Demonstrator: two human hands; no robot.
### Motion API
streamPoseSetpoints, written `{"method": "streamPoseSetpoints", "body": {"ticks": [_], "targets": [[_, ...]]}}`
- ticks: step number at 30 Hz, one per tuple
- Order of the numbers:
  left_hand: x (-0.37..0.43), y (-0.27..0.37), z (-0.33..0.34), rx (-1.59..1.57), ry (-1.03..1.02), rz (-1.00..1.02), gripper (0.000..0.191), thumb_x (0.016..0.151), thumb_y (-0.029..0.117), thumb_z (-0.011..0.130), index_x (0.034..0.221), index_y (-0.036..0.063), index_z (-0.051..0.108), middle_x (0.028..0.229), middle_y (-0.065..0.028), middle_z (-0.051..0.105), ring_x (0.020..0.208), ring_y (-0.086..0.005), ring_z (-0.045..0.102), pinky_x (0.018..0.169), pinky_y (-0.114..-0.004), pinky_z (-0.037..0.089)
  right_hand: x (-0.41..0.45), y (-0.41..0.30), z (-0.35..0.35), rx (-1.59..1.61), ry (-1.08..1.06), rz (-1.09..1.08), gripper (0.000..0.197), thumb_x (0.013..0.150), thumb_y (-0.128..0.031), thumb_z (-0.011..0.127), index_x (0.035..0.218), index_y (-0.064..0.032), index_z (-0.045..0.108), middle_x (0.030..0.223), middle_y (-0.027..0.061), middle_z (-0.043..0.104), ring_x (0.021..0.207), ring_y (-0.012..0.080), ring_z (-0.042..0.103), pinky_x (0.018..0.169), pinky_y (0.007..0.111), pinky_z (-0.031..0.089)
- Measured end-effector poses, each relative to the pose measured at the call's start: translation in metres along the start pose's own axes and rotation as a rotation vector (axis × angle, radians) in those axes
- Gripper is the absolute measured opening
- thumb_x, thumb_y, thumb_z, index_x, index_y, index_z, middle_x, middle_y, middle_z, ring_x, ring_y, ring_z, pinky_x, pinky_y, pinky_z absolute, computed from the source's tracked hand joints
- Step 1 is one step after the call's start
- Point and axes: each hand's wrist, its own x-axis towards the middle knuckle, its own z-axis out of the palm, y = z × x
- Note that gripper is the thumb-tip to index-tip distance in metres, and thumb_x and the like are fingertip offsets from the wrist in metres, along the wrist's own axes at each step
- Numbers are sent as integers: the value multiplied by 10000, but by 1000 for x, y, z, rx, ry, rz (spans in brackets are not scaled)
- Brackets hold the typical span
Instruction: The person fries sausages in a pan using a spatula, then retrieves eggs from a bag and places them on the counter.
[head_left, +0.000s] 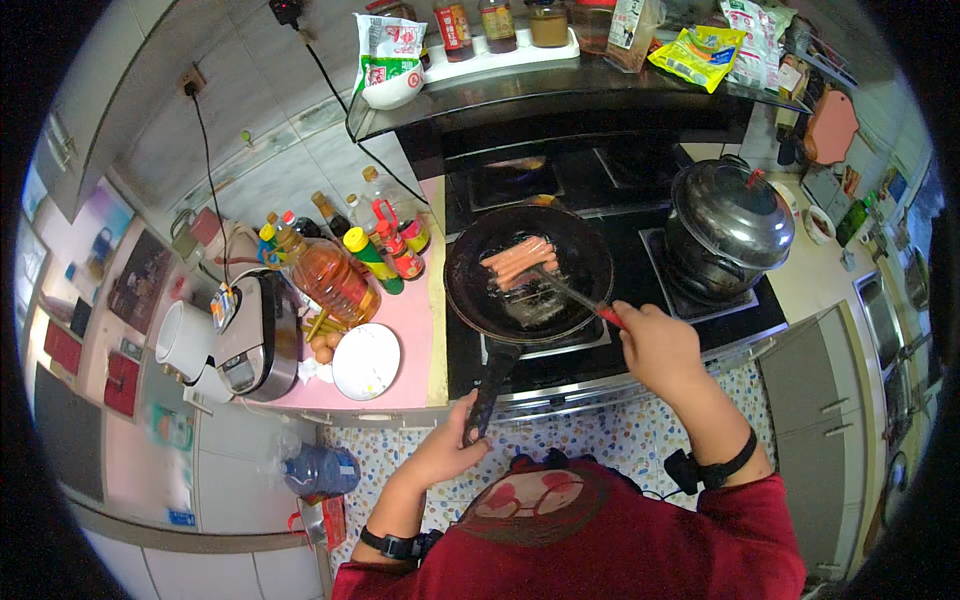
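Note:
My left hand (450, 446) grips the black handle (491, 382) of a dark frying pan (459, 300) on the stove. In my right hand (660, 345) is a utensil with a red handle and a grey metal shaft (574, 294). Its far end touches several pink sausages (519, 259), which lie side by side in the pan. Oil with bubbles (534, 309) shows around and below them. The exact shape of the utensil's tip cannot be told.
A lidded metal pot (724, 232) stands on the right burner. Left of the stove are a white plate (366, 361), brown eggs (324, 352), a large oil bottle (337, 281), sauce bottles and a rice cooker (259, 337). Seasoning packets and jars line the black shelf (525, 82) above.

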Motion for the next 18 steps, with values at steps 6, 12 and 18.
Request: {"method": "streamPoseSetpoints", "body": {"ticks": [6,12,18], "targets": [[7,-21,-15,-42,-14,188,792,857,93,674,1502,44,217,975,-55,533,779,-128,483,708,-263,453,31,-9,27,-1,150,48,382,861,-146,613,1242,-131,606,874,126,616,697,352,638,587,431,523],[5,-17,-17,-12,-41,94,791,892,126,690,1508,35,203,1033,-84,582,851,-133,536,768,-274,472,52,-6,59,-65,28,73,402,866,-135,590,1268,-129,595,916,137,637,719,344,659,610,437,539],[7,-14,-6,-16,72,72,749,906,147,680,1490,15,229,1080,-128,604,901,-160,582,787,-307,494,43,10,21,-57,-212,50,424,862,-117,552,1285,-132,587,1008,147,661,806,347,680,654,437,552]]}}
